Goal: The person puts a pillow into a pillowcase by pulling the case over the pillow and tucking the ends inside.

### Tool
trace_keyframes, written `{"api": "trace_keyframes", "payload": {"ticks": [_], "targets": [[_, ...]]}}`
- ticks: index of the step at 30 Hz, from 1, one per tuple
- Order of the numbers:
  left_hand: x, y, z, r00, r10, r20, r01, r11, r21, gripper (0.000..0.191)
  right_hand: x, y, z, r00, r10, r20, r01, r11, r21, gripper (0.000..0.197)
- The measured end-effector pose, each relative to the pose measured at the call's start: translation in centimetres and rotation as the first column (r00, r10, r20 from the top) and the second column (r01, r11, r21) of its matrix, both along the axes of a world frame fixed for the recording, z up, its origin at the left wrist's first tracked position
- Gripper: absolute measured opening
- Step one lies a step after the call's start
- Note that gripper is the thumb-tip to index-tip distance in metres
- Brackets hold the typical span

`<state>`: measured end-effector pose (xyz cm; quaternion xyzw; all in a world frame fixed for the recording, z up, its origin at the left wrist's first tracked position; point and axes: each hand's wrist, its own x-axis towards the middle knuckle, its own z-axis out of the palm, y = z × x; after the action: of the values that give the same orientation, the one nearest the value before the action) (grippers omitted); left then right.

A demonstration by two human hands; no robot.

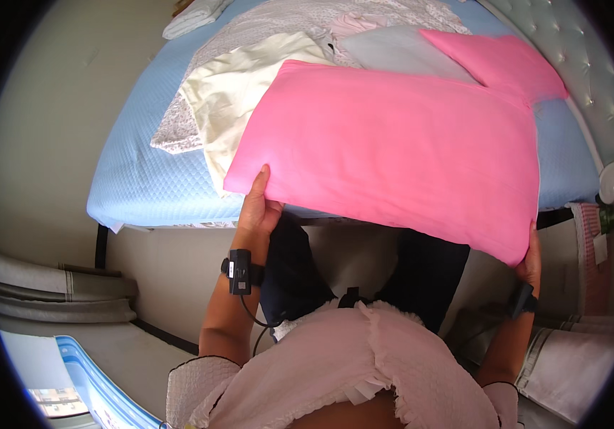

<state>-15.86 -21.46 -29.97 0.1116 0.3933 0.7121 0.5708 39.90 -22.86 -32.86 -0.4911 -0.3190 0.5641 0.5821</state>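
A large pink pillow [387, 155] lies partly over the near edge of the bed, raised by both hands. My left hand [259, 206] grips its near left corner, thumb on top and fingers beneath. My right hand [532, 257] holds the near right corner; its fingers are mostly hidden behind the fabric. Under the pillow's left side is a crumpled cream cloth [216, 102]. Behind the pillow lie a pale grey pillow [403, 51] and a second pink pillow [510, 64].
A blue quilted cover [141, 166] spreads over the bed. On it lies a floral-patterned cloth [232, 40]. Folded white bedding [194, 19] rests at the far left corner. The tufted headboard [569, 48] stands at right. Grey curtains [55, 289] hang at lower left.
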Motion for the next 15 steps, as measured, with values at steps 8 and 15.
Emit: {"api": "trace_keyframes", "payload": {"ticks": [8,15], "targets": [[2.7,-0.2,3.2,0.993,0.078,-0.092,-0.090,0.987,-0.130,0.014,-1.8,0.9,2.6,0.808,0.423,-0.410,-0.117,0.797,0.593,0.071],[0.7,-1.7,-3.0,0.992,-0.103,0.073,0.105,0.994,-0.026,0.024,-10.2,0.1,1.9,0.977,0.005,-0.213,0.016,0.995,0.099,0.069]]}}
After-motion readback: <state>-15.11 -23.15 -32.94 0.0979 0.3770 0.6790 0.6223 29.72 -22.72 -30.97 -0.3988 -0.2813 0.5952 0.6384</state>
